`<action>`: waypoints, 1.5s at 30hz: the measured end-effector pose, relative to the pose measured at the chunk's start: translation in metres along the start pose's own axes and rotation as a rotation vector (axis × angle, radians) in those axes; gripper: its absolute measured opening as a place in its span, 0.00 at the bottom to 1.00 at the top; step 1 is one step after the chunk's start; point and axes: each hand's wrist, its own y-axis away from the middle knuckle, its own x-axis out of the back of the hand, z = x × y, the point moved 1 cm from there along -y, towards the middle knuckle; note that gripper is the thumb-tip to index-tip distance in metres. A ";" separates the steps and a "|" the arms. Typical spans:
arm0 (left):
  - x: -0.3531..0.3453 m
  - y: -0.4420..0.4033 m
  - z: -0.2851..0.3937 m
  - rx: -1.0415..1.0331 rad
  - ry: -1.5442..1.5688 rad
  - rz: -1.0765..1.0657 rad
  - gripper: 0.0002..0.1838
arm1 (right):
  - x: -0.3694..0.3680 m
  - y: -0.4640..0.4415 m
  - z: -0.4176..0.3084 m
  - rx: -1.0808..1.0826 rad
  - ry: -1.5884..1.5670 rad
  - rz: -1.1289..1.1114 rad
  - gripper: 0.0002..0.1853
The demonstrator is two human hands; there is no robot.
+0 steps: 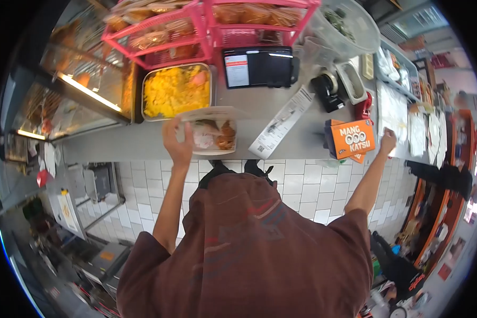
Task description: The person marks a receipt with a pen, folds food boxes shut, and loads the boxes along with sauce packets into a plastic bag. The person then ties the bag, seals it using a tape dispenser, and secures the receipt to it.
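Food container [214, 139], rectangular, pale plastic, on smooth grey counter [233, 106], upper centre-left of frame; left hand [179, 143] at its left rim, fingers curved, can't tell if gripping; right hand [388, 141] curled closed near boxy orange carton [353, 139], right of frame

The lid [213, 112] is blurred; the top edge crops 2 pink racks [209, 29].

Holding the left hand [179, 141] over the front edge of the counter [310, 130], thumb and fingers parted in a curve, with the left forearm [169, 204] angled up toward that edge. Reaching the right arm [367, 183] outward to the counter's right part, elbow slightly bent, with the fingers of the right hand [388, 142] curled in closely.
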 end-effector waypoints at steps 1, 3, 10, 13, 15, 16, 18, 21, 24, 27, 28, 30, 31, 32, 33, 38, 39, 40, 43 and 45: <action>0.007 -0.016 -0.001 -0.064 -0.033 0.014 0.14 | 0.026 0.012 -0.033 0.085 -0.128 0.162 0.19; 0.017 -0.045 -0.005 -0.199 -0.096 0.031 0.14 | 0.094 0.073 -0.165 0.216 -0.411 0.338 0.16; 0.009 -0.029 -0.068 0.296 0.481 -0.516 0.14 | 0.064 0.330 -0.423 0.345 -0.836 -0.781 0.33; 0.009 0.003 -0.088 0.320 0.351 -0.563 0.15 | 0.023 0.392 -0.437 0.257 -0.413 -1.038 0.42; 0.005 0.023 -0.074 0.149 0.019 -0.489 0.18 | 0.002 0.431 -0.429 0.312 -0.423 -1.000 0.45; -0.004 0.037 -0.082 0.302 0.208 -0.486 0.20 | -0.014 0.447 -0.421 0.339 -0.425 -0.983 0.46; -0.026 0.067 -0.105 0.530 0.482 -0.451 0.28 | -0.050 0.470 -0.407 0.276 -0.713 -0.952 0.50; -0.022 0.065 -0.106 0.646 0.542 -0.512 0.29 | -0.074 0.480 -0.397 0.220 -0.915 -0.914 0.57; -0.005 0.038 -0.106 0.728 0.382 -0.631 0.27 | -0.049 0.457 -0.403 0.070 -0.803 -0.971 0.59; 0.011 0.019 -0.105 0.742 0.265 -0.707 0.30 | -0.016 0.433 -0.415 -0.096 -0.692 -1.089 0.58; 0.014 0.015 -0.103 0.730 0.245 -0.727 0.31 | -0.012 0.429 -0.418 -0.145 -0.675 -1.128 0.58; 0.015 0.011 -0.098 0.804 0.276 -0.740 0.29 | -0.012 0.432 -0.418 -0.163 -0.736 -1.099 0.55; 0.015 0.011 -0.097 0.840 0.292 -0.747 0.29 | -0.021 0.433 -0.412 -0.138 -0.727 -1.108 0.54; 0.010 0.017 -0.104 0.773 0.333 -0.712 0.28 | -0.029 0.434 -0.407 -0.112 -0.720 -1.116 0.53; 0.003 0.031 -0.118 0.704 0.372 -0.677 0.27 | -0.040 0.438 -0.400 -0.053 -0.733 -1.067 0.53; 0.004 0.034 -0.118 0.525 0.241 -0.711 0.34 | -0.018 0.442 -0.407 0.048 -0.656 -0.959 0.55; 0.013 0.022 -0.100 0.354 0.139 -0.716 0.39 | -0.009 0.440 -0.414 0.239 -0.632 -0.896 0.55; 0.020 0.012 -0.086 0.184 0.037 -0.716 0.44 | -0.001 0.439 -0.421 0.427 -0.604 -0.830 0.55; 0.019 -0.003 -0.070 -0.258 0.055 -0.984 0.53 | 0.009 0.439 -0.436 0.884 -0.567 -0.899 0.60; 0.013 -0.003 -0.075 -0.278 0.044 -1.099 0.54 | 0.008 0.440 -0.440 1.068 -0.492 -1.001 0.63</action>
